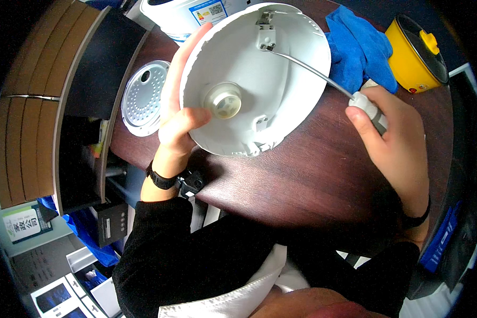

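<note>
My left hand [181, 114] grips the left rim of a white domed plastic lid [281, 100], tilted so its hollow inside faces me. Inside it are a round translucent valve cup [227, 102] and a small bracket [267, 40] near the top edge. In my right hand [395, 135] is a screwdriver [323, 77] with a pale grey handle. Its tip meets the lower end of that bracket; whether a screw sits there is too small to tell. A second mount [261, 123] shows near the lower rim.
A perforated round plate [143, 100] lies left on the dark wooden table [302, 185]. Behind the lid stands a white appliance body [183, 24]. A blue cloth [355, 47] and a yellow pot [416, 55] are at the back right. Brown boxes [29, 153] stack at far left.
</note>
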`<state>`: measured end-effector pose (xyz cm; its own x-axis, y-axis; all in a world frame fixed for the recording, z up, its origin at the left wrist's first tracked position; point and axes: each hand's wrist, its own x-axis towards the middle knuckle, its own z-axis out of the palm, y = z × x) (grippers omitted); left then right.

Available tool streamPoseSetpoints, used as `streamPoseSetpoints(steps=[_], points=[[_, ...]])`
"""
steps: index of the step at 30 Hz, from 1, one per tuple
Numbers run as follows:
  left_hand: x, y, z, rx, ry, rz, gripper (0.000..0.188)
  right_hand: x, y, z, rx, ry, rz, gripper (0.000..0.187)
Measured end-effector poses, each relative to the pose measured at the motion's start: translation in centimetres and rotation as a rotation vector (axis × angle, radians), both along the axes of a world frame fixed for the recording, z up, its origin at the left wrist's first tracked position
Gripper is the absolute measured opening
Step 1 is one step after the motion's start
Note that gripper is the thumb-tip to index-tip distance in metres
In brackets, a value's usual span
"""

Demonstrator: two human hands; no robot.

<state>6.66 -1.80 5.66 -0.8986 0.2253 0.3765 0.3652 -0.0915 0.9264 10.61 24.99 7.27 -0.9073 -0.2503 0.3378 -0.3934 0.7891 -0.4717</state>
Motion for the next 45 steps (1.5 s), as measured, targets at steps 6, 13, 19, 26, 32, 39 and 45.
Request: streamPoseSetpoints(steps=[6, 13, 19, 26, 32, 39, 45], points=[[0.4, 0.5, 0.5, -0.009, -0.086, 0.081, 0.094, 0.2, 1.6, 1.2, 0.044, -0.051, 0.093, 0.020], [0.5, 0.9, 0.7, -0.042, -0.124, 0.093, 0.095, -0.2, 1.3, 0.3, 0.012, -0.082, -0.049, 0.019], [0.5, 0.9, 0.5, -0.022, -0.136, 0.100, 0.096, 0.1, 1.1, 0.2, 0.075, 0.105, 0.026, 0.020], [0.5, 0.7, 0.2, -0.050, -0.135, 0.104, 0.093, 0.3, 0.7, 0.5, 0.076, 0.100, 0.094, 0.018], [0.6, 0.6, 0.0, -0.015, -0.155, 0.089, 0.091, 0.3, 0.6, 0.3, 0.110, 0.148, 0.091, 0.020], [0.9, -0.6, -0.8, 0.031, -0.216, 0.027, 0.078, 0.8, 0.8, 1.0, 0.198, 0.111, 0.075, 0.021], [1.1, -0.4, -0.7, 0.006, -0.215, 0.052, 0.076, 0.9, 0.8, 1.1, 0.180, 0.124, 0.093, 0.022]])
